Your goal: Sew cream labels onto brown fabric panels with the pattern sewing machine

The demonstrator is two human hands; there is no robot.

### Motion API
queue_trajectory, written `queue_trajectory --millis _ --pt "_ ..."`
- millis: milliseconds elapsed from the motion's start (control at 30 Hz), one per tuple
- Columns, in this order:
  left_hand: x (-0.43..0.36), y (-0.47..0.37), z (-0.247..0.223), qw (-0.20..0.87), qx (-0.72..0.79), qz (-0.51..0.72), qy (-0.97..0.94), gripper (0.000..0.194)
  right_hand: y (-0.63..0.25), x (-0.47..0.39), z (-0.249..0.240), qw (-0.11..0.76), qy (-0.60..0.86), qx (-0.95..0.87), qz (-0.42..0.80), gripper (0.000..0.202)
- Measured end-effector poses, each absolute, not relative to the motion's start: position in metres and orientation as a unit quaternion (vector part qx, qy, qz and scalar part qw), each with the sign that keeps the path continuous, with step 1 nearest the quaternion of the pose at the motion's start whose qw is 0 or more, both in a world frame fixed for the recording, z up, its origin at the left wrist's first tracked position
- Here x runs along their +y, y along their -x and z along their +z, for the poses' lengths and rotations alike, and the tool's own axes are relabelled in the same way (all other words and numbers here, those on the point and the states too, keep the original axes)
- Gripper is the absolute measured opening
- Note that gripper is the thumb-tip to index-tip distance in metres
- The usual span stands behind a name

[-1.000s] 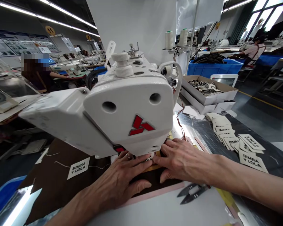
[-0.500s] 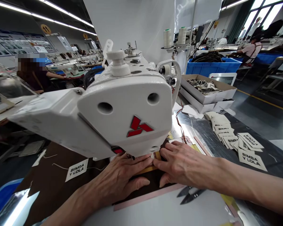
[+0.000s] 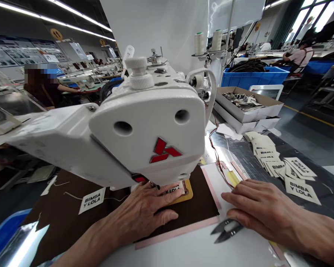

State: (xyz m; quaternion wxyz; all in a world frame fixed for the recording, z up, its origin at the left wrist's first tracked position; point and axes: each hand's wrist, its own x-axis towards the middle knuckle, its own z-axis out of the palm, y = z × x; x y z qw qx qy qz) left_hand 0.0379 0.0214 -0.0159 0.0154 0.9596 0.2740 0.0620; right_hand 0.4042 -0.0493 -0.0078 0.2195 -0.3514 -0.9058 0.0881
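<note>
A white sewing machine head with a red emblem fills the middle of the view. Below it my left hand lies with fingers spread on dark brown material, partly over a printed label. A yellow frame surrounds the label; the needle area is mostly hidden. Away to the right, my right hand rests low over the work surface beside thread snips, its fingers extended and nothing seen in them. Another label lies on the brown material at the left.
Several labels are spread on the dark table at the right. Behind them stand a cardboard box of labels and a blue crate. Thread cones stand behind the machine. Two persons sit farther back.
My right hand has moved right, off the brown material and away from my left hand, uncovering the yellow frame and part of the label. My left hand has stayed nearly in place.
</note>
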Motion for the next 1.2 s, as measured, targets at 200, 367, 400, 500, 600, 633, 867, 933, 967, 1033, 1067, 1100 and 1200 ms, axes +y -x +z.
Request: queue_trajectory --millis 200,367,400,500,600,633,867,933,967,1033,1067,1100,1200 --pt "0.022 -0.04 -0.012 0.006 0.272 0.043 -0.961 0.054 -0.404 -0.046 -0.008 0.222 0.365 -0.9 0.087 0.023" --pt "0.022 -0.041 -0.013 0.007 0.276 0.042 -0.96 0.055 -0.407 -0.046 -0.009 0.218 0.371 -0.899 0.084 0.023" --pt "0.022 -0.04 -0.013 0.004 0.276 0.039 -0.96 0.056 -0.407 -0.046 -0.01 0.219 0.374 -0.898 0.084 0.022" --pt "0.02 -0.038 -0.015 -0.003 0.276 0.029 -0.961 0.057 -0.407 -0.044 -0.01 0.222 0.376 -0.895 0.087 0.022" --pt "0.017 -0.036 -0.018 -0.009 0.286 0.032 -0.958 0.053 -0.41 -0.042 -0.01 0.224 0.379 -0.894 0.086 0.023" --pt "0.016 -0.036 -0.019 -0.008 0.288 0.035 -0.957 0.051 -0.412 -0.042 -0.011 0.222 0.379 -0.894 0.086 0.023" --pt "0.02 -0.04 -0.02 -0.003 0.289 0.036 -0.957 0.052 -0.417 -0.042 -0.012 0.219 0.392 -0.89 0.083 0.024" --pt "0.023 -0.041 -0.02 0.002 0.29 0.041 -0.956 0.052 -0.416 -0.041 -0.012 0.223 0.396 -0.887 0.085 0.025" --pt "0.025 -0.041 -0.021 0.006 0.289 0.046 -0.956 0.052 -0.416 -0.041 -0.012 0.224 0.397 -0.886 0.088 0.025" --pt "0.028 -0.042 -0.023 0.016 0.29 0.06 -0.955 0.05 -0.416 -0.04 -0.012 0.222 0.401 -0.884 0.096 0.026" --pt "0.029 -0.042 -0.024 0.021 0.293 0.065 -0.954 0.048 -0.417 -0.039 -0.012 0.219 0.405 -0.882 0.099 0.027" --pt "0.029 -0.042 -0.025 0.023 0.296 0.071 -0.952 0.047 -0.417 -0.038 -0.012 0.216 0.41 -0.881 0.1 0.028" --pt "0.029 -0.043 -0.026 0.018 0.304 0.089 -0.948 0.044 -0.418 -0.037 -0.012 0.204 0.413 -0.881 0.103 0.03"
